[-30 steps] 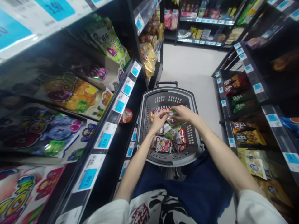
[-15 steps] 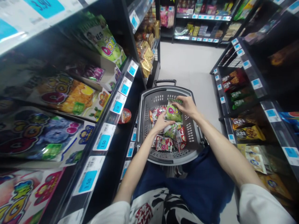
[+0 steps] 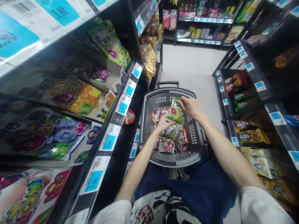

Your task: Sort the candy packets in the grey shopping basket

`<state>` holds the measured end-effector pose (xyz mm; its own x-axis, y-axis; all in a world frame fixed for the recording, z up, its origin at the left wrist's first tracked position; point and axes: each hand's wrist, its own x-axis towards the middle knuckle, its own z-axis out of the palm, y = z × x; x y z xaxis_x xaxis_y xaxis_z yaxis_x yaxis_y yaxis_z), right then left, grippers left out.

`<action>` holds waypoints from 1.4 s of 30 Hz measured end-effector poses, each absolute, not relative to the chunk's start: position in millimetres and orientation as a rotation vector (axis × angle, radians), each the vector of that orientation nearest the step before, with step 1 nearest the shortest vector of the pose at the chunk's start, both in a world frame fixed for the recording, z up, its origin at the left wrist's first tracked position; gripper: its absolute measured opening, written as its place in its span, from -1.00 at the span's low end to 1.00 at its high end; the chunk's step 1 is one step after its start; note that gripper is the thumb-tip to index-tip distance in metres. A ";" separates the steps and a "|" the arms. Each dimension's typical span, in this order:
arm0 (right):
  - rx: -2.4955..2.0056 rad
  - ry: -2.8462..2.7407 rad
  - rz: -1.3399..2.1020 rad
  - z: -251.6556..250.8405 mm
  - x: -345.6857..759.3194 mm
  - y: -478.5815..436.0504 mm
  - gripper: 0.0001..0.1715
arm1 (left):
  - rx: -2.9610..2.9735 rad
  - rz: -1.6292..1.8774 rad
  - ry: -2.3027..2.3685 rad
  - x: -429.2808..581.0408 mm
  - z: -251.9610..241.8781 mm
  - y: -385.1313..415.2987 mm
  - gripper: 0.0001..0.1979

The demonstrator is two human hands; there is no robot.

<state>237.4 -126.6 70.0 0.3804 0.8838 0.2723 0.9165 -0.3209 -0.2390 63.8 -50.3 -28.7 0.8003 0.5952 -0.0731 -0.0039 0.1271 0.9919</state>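
Note:
A grey plastic shopping basket point(image 3: 149, 124) stands on the floor in front of me, with several small snack packets point(image 3: 167, 144) in it. My right hand point(image 3: 191, 105) grips the top edge of a green snack packet point(image 3: 176, 112) and holds it above the pile. My left hand point(image 3: 163, 124) pinches the lower edge of the same green packet, fingers curled. Red and white packets lie under and beside both hands.
Dark shelves run along both sides of a narrow aisle. The left shelves point(image 3: 112, 118) hold large fruit-candy bags point(image 3: 74, 96) behind blue price tags. The right shelves point(image 3: 247, 102) hold snack bags. Pale floor point(image 3: 193, 68) stretches beyond the basket to more shelving.
Both hands were together low on the pile a second ago. My right hand has since lifted the green packet up out of the pile, and my left hand stays at its lower edge.

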 end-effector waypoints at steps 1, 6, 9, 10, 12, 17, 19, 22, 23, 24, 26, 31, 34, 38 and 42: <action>-2.326 -1.596 -0.151 68.7 235.4 -125.7 -0.50 | 1.403 0.463 0.538 63.7 -28.9 -50.6 -0.40; -2.386 -1.632 -0.219 68.3 233.5 -124.3 -0.46 | 1.397 0.473 0.526 64.0 -29.6 -52.6 -0.40; -2.378 -1.643 -0.206 70.4 235.7 -126.4 -0.46 | 1.423 0.469 0.509 65.3 -33.2 -52.9 -0.36; -2.362 -1.651 -0.193 71.0 236.0 -127.3 -0.46 | 1.433 0.466 0.505 65.7 -34.6 -53.0 -0.35; -2.351 -1.633 -0.167 71.6 235.4 -128.6 -0.45 | 1.460 0.460 0.494 66.4 -36.3 -53.4 -0.33; -2.420 -1.525 -0.140 72.6 227.6 -127.8 -0.43 | 1.643 0.441 0.517 64.4 -29.1 -57.0 -0.32; -2.435 -1.538 -0.132 73.4 223.9 -126.5 -0.42 | 1.721 0.437 0.536 63.6 -24.5 -59.5 -0.32; -2.436 -1.551 -0.105 74.7 220.8 -124.6 -0.34 | 1.772 0.434 0.533 63.7 -21.9 -62.9 -0.37; -2.427 -1.553 -0.096 74.9 220.5 -124.0 -0.32 | 1.765 0.433 0.518 64.0 -22.3 -63.6 -0.38; -2.412 -1.555 -0.087 75.1 220.5 -123.4 -0.31 | 1.749 0.432 0.499 64.2 -23.1 -63.9 -0.39; -2.367 -1.565 -0.069 75.0 220.4 -122.2 -0.32 | 1.717 0.431 0.470 64.3 -25.0 -63.8 -0.41; -2.284 -1.605 -0.020 75.1 216.7 -120.5 -0.39 | 1.706 0.409 0.486 62.5 -27.0 -63.4 -0.33; -2.296 -1.602 0.007 75.7 214.5 -121.5 -0.36 | 1.694 0.385 0.462 61.5 -26.0 -65.2 -0.31; -2.292 -1.551 -0.010 76.3 214.5 -123.5 -0.32 | 1.678 0.390 0.406 60.5 -21.4 -65.6 -0.33; -2.289 -1.500 -0.041 78.5 212.5 -123.8 -0.31 | 1.651 0.388 0.391 58.5 -15.2 -62.8 -0.36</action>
<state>212.5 -123.8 78.5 0.4229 0.8740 0.2393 0.8857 -0.3428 -0.3131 58.5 -62.8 -15.2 0.8830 0.4686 0.0256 0.0293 -0.1095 0.9936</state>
